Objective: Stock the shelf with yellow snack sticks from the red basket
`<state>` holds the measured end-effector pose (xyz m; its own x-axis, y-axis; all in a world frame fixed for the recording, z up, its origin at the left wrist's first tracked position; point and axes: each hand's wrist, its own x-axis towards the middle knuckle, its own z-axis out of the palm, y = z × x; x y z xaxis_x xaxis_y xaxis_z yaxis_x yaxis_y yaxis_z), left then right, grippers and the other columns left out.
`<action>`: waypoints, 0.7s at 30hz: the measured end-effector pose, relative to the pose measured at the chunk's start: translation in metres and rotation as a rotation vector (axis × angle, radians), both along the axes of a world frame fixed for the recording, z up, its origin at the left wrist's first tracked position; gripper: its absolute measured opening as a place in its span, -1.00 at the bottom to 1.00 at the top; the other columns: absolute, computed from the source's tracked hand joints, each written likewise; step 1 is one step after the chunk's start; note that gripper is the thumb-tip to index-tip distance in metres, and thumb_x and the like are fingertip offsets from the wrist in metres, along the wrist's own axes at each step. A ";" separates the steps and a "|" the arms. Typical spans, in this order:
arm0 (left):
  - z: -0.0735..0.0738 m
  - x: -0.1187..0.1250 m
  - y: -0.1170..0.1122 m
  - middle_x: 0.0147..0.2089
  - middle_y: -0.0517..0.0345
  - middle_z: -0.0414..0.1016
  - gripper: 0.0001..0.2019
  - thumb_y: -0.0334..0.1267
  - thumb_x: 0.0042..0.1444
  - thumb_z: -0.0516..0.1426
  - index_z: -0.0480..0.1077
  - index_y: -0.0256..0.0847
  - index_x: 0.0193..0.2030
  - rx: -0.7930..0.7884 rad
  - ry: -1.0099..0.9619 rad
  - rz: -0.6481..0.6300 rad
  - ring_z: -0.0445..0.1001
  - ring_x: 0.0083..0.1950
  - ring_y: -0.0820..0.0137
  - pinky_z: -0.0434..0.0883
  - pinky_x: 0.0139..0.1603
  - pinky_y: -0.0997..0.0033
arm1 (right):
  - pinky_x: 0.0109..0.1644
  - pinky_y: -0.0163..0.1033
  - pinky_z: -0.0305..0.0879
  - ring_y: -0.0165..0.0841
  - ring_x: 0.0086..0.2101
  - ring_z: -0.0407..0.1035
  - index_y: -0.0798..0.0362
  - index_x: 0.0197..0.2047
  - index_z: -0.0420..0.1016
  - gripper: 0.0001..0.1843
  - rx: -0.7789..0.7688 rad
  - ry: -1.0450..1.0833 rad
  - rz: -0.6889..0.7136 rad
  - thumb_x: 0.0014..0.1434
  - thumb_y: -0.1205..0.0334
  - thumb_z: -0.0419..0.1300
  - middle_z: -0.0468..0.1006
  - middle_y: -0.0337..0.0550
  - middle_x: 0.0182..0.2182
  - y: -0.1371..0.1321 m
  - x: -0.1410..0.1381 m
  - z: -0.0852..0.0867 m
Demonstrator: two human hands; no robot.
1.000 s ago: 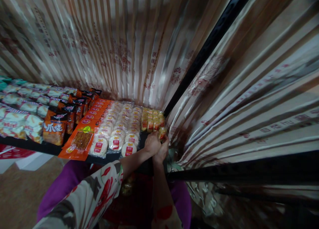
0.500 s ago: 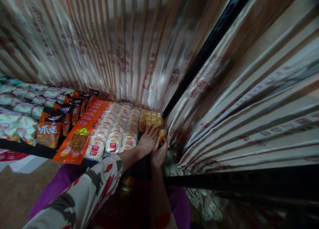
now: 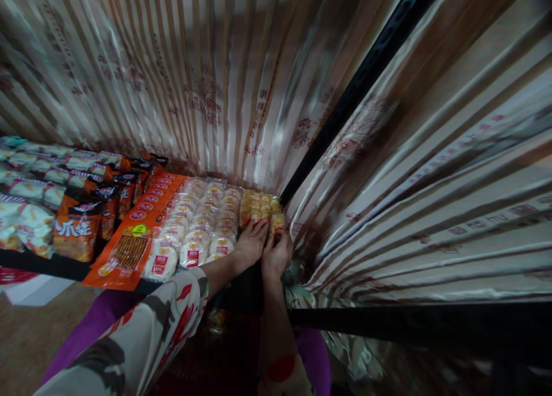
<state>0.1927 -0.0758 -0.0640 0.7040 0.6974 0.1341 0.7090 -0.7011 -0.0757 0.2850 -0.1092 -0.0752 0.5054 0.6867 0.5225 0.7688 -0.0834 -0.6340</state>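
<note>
**Setting a small yellow packet at the end of the display**

Standing by the corner of the stall, I see the person's two hands side by side at the right end of the dark worktop (image 3: 43, 261). The right hand (image 3: 276, 255) is closed around the lower part of a small yellow packet (image 3: 277, 222), gripping it upright with the fingertips. That packet sits at the near right corner of the yellow packet rows (image 3: 257, 203), just beside the striped curtain (image 3: 215, 85).

The left hand (image 3: 249, 243) lies released, fingers stretched flat. Its tips touch the front of the yellow rows, and its edge lies against the round white cracker packs (image 3: 202, 223).

To the left of the crackers runs a line of flat orange packets (image 3: 129, 249), then dark orange bags (image 3: 75, 235) and pale bags (image 3: 26, 218) farther along. A black pole (image 3: 366, 74) slants up from the corner behind the yellow rows, and a black bar (image 3: 409, 321) runs across below on the right. Both sleeves carry a floral print.
</note>
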 end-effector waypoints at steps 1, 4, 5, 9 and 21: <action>-0.001 0.000 0.000 0.38 -0.06 0.07 -0.56 -0.38 0.25 -0.12 0.26 -0.41 0.23 0.005 -0.012 0.003 -0.06 0.43 0.21 -0.01 0.41 0.04 | 0.03 -0.09 0.20 -0.17 -0.05 0.29 0.13 -0.11 0.40 -0.68 0.003 -0.023 -0.022 0.22 0.14 -0.05 0.50 0.09 -0.16 0.002 0.001 0.002; -0.003 0.001 0.001 0.40 -0.01 0.02 -0.54 -0.39 0.25 -0.13 0.19 -0.37 0.28 0.001 -0.049 0.007 -0.05 0.42 0.23 0.03 0.39 0.06 | 0.03 -0.05 0.16 -0.12 -0.02 0.23 0.13 -0.13 0.45 -0.65 -0.021 -0.054 -0.108 0.22 0.08 -0.02 0.51 0.08 -0.19 0.005 0.003 0.006; -0.004 0.001 0.001 0.40 0.00 0.01 -0.54 -0.39 0.26 -0.14 0.18 -0.37 0.28 -0.008 -0.054 0.007 -0.05 0.42 0.24 0.03 0.39 0.07 | 0.00 -0.05 0.16 -0.10 -0.04 0.24 0.13 -0.13 0.46 -0.63 -0.038 -0.053 -0.137 0.22 0.04 0.00 0.51 0.08 -0.21 0.006 0.003 0.006; -0.005 0.000 0.003 0.41 -0.03 -0.01 -0.52 -0.39 0.25 -0.15 0.14 -0.38 0.30 -0.041 -0.053 0.002 -0.07 0.43 0.23 0.01 0.40 0.07 | -0.08 -0.05 0.15 -0.08 -0.13 0.29 0.14 -0.09 0.48 -0.56 -0.087 -0.059 -0.204 0.17 -0.03 0.05 0.53 0.07 -0.27 0.011 0.002 0.006; -0.010 0.004 0.006 0.40 0.05 0.03 -0.52 -0.40 0.26 -0.16 0.13 -0.31 0.31 -0.041 -0.093 0.012 -0.05 0.42 0.25 0.04 0.39 0.05 | -0.02 0.00 0.12 -0.01 -0.01 0.22 0.17 -0.05 0.45 -0.63 -0.205 -0.149 -0.216 0.17 0.14 0.06 0.53 0.14 -0.17 0.022 0.005 0.004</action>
